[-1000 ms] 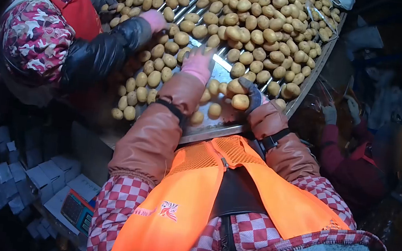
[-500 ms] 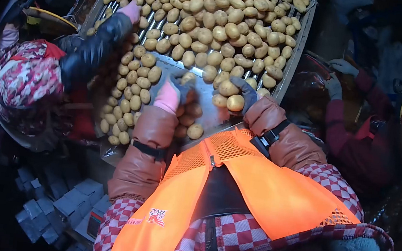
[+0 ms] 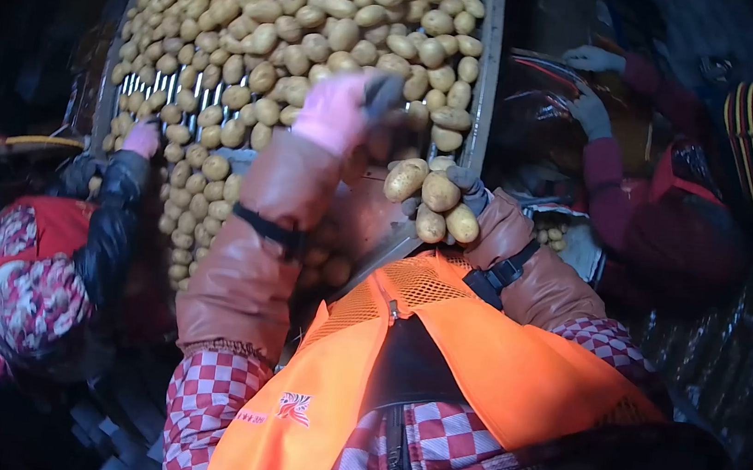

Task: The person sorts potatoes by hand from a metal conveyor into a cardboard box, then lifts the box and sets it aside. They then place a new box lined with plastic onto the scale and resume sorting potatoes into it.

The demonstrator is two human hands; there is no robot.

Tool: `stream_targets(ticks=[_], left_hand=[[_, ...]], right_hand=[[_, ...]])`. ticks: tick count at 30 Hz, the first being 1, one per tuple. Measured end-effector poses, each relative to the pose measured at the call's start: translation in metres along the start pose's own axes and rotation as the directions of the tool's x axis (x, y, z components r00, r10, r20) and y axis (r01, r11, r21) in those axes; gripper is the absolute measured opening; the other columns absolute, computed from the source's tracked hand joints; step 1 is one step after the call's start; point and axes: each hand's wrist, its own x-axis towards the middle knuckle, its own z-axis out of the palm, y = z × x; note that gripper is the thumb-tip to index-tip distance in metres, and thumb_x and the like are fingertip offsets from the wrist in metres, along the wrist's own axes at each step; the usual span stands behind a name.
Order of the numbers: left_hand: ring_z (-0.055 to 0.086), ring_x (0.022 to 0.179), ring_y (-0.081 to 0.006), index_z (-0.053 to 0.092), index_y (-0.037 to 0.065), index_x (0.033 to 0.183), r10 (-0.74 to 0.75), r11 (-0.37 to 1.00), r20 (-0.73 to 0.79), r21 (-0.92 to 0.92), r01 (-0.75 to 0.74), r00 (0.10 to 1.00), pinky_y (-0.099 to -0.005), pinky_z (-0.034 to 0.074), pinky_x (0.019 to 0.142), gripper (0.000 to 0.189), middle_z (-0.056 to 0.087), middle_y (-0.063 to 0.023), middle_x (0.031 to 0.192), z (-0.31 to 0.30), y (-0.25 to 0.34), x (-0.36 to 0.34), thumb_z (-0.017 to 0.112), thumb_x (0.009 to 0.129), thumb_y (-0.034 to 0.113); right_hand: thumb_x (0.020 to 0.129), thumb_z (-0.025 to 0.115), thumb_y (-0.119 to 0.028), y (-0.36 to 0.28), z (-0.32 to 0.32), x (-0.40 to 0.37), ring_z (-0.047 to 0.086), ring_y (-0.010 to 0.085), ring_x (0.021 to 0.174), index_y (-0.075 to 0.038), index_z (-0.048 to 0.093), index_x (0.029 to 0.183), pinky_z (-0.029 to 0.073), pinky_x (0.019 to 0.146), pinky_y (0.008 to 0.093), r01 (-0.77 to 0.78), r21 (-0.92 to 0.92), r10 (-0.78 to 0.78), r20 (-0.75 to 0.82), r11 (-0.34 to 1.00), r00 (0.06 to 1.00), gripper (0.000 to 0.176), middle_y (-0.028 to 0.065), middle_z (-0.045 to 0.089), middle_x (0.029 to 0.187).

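Several potatoes (image 3: 437, 192) rest clustered in my right hand (image 3: 470, 188), which wears a dark glove and is closed around them close to my orange vest. My left hand (image 3: 346, 111), in a pink glove with dark fingers, reaches over the near right part of the potato pile (image 3: 316, 33). Motion smears its fingers, so whether they grip a potato does not show. Below that hand lies a metal surface (image 3: 376, 200), and shadowed potatoes (image 3: 327, 262) sit beside my left forearm.
Potatoes lie on a roller table (image 3: 166, 81) with a metal side rail (image 3: 486, 71). At left, a co-worker's pink-gloved hand (image 3: 141, 138) touches potatoes. To the right, another person's grey-gloved hands (image 3: 590, 111) are at a shiny bag. More potatoes (image 3: 551, 234) lie beyond my right forearm.
My left hand has moved forward and right, over the pile. My right hand is nearer my body and now has more potatoes in it. The view has shifted right.
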Motion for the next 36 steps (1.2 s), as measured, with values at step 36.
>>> stream_targets(ticks=[36], left_hand=[[0.057, 0.112, -0.0356, 0.057, 0.021, 0.129, 0.381, 0.873, 0.111, 0.283, -0.397, 0.918, -0.0449, 0.049, 0.092, 0.049, 0.062, -0.0128, 0.116, 0.143, 0.020, 0.029, 0.068, 0.081, 0.024]], right_hand=[[0.096, 0.056, -0.041, 0.007, -0.057, -0.073, 0.064, 0.0220, 0.073, -0.001, 0.058, 0.121, 0.055, 0.060, 0.0336, 0.344, 0.340, -0.256, -0.278, 0.875, 0.926, 0.048, 0.0103, 0.065, 0.090]])
